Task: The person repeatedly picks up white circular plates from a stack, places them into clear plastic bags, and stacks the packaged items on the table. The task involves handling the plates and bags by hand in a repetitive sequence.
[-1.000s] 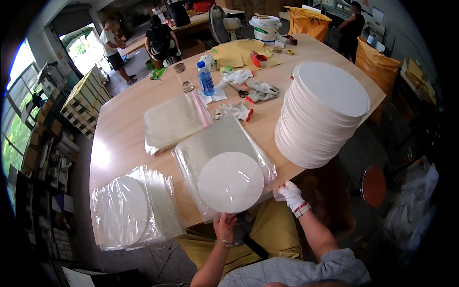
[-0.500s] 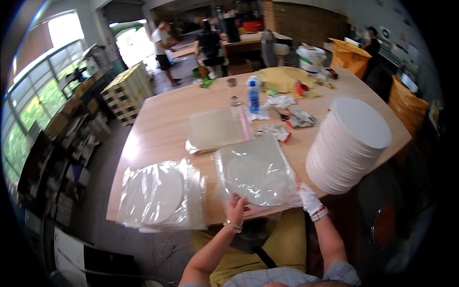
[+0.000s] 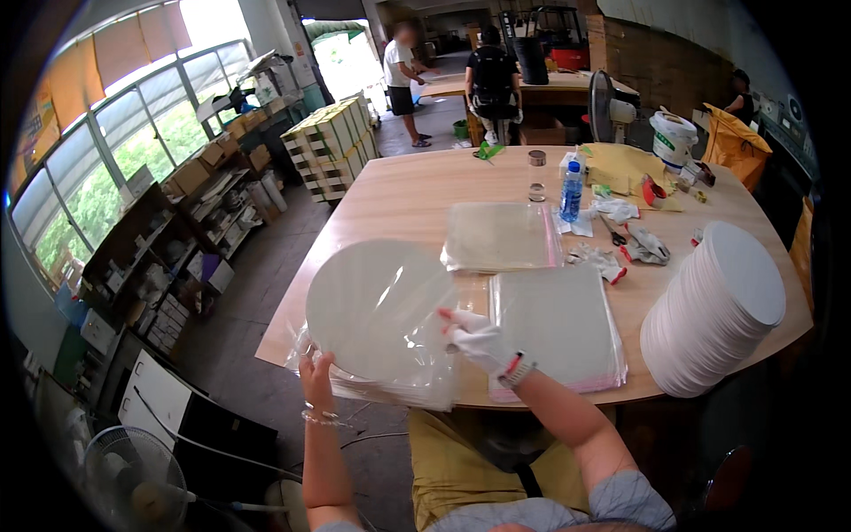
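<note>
A clear plastic bag with a round white disc (image 3: 379,306) inside is held over the bagged stack (image 3: 381,391) at the table's near left. My bare left hand (image 3: 316,377) is closed on the bag's near left edge. My right hand (image 3: 476,340), in a white glove with red fingertips, pinches its right edge, slightly blurred. Right of it lies a stack of flat clear bags (image 3: 557,324), pinkish along the edges. Behind that is another bag stack (image 3: 499,236). A tall, leaning pile of white discs (image 3: 700,319) stands at the right.
Behind the bags stand a blue bottle (image 3: 572,193), crumpled gloves (image 3: 645,246), scissors (image 3: 613,234), a red tape roll (image 3: 653,191) and a white bucket (image 3: 672,142). Stacked pallets (image 3: 332,146) and shelves (image 3: 199,222) are at left. Several people are farther off.
Both hands have moved left, carrying the bagged disc from the stack of flat bags over to the bagged stack. The view has turned left.
</note>
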The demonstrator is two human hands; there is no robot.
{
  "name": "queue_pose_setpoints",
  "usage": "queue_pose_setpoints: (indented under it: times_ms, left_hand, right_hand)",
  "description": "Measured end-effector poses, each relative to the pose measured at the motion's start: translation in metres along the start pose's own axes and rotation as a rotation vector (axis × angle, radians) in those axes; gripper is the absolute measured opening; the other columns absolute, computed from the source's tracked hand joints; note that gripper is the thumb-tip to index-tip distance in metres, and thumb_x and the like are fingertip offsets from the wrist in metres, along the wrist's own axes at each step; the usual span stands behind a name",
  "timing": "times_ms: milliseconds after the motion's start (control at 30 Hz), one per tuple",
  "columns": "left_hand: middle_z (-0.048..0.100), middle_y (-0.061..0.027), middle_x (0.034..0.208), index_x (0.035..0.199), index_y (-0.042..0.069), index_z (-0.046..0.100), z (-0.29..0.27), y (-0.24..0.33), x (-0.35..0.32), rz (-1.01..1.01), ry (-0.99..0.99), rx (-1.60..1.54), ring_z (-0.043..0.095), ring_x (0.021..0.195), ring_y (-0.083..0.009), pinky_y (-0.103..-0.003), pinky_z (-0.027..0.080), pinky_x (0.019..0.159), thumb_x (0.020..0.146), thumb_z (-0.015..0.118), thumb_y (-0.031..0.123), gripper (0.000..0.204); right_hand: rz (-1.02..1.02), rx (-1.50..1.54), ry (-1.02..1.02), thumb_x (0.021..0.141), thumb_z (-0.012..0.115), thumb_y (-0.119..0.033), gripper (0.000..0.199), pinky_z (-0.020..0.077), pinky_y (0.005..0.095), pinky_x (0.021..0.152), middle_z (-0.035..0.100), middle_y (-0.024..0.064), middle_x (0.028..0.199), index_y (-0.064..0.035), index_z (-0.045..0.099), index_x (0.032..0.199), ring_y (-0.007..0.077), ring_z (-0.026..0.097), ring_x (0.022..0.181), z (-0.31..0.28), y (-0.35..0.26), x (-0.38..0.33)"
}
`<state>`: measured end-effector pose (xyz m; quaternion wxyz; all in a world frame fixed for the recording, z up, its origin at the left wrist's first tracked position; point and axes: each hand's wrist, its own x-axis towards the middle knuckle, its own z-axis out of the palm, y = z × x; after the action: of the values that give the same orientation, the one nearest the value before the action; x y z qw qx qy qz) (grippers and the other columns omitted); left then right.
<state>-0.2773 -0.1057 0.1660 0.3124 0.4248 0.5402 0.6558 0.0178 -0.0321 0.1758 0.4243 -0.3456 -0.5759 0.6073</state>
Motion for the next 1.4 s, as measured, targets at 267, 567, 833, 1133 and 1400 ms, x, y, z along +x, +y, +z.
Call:
queue_pose_setpoints:
  times_ms: [267, 567, 833, 1133, 1400]
  left_hand:
    - [0.017, -0.0129, 0.147, 0.139, 0.011, 0.028, 0.003, 0.019, 0.002, 0.475, -0.070, 1.283, 0.005, 0.137, -0.0351, -0.063, 0.002, 0.103, 0.076, 0.060, 0.030, 0.073]
    - [0.016, -0.0033, 0.149, 0.138, 0.020, 0.032, 0.031, -0.013, 0.042, 0.115, -0.569, 1.419, 0.008, 0.138, -0.0312, -0.063, 0.004, 0.103, 0.084, 0.043, 0.052, 0.064]
    - [0.048, -0.0180, 0.126, 0.130, 0.002, 0.040, 0.019, -0.036, 0.057, 1.315, -0.031, 1.306, 0.042, 0.117, -0.0379, -0.049, 0.034, 0.096, 0.089, 0.051, 0.034, 0.053]
    - [0.063, -0.0153, 0.098, 0.116, -0.004, 0.049, 0.086, 0.036, -0.029, 0.865, -0.467, 0.643, 0.060, 0.092, -0.0320, -0.039, 0.047, 0.082, 0.083, 0.060, 0.013, 0.039]
    - [0.064, -0.0135, 0.097, 0.112, -0.001, 0.051, 0.134, 0.049, -0.056, 0.914, -0.706, 0.539, 0.061, 0.088, -0.0305, -0.038, 0.050, 0.077, 0.078, 0.064, 0.004, 0.037]
  right_hand:
    - [0.118, -0.476, -0.285, 0.084, 0.045, -0.012, 0.039, 0.0451, 0.0195, 0.064, 0.065, 0.0053, 0.093, 0.0031, 0.052, 0.119, 0.0076, 0.057, 0.072, 0.024, 0.029, 0.057]
    - [0.090, -0.094, -0.024, 0.087, 0.046, -0.009, 0.025, 0.0430, 0.0208, 0.059, 0.058, -0.0010, 0.074, -0.0024, 0.057, 0.108, 0.0052, 0.049, 0.062, -0.070, 0.033, -0.055]
    - [-0.365, -1.609, 0.879, 0.073, 0.058, -0.003, 0.009, 0.0469, 0.0342, 0.066, 0.060, 0.0097, 0.076, -0.0041, 0.061, 0.082, 0.0300, 0.057, 0.069, -0.234, -0.111, -0.277]
    - [0.056, -0.805, 0.802, 0.072, 0.052, 0.010, 0.037, 0.0509, 0.0277, 0.076, 0.059, 0.0138, 0.102, 0.0069, 0.055, 0.109, 0.0187, 0.061, 0.089, -0.343, -0.188, -0.354]
    - [0.154, -0.912, 0.612, 0.075, 0.052, 0.004, 0.032, 0.0502, 0.0260, 0.074, 0.059, 0.0117, 0.100, 0.0065, 0.057, 0.107, 0.0172, 0.064, 0.080, -0.358, -0.211, -0.343]
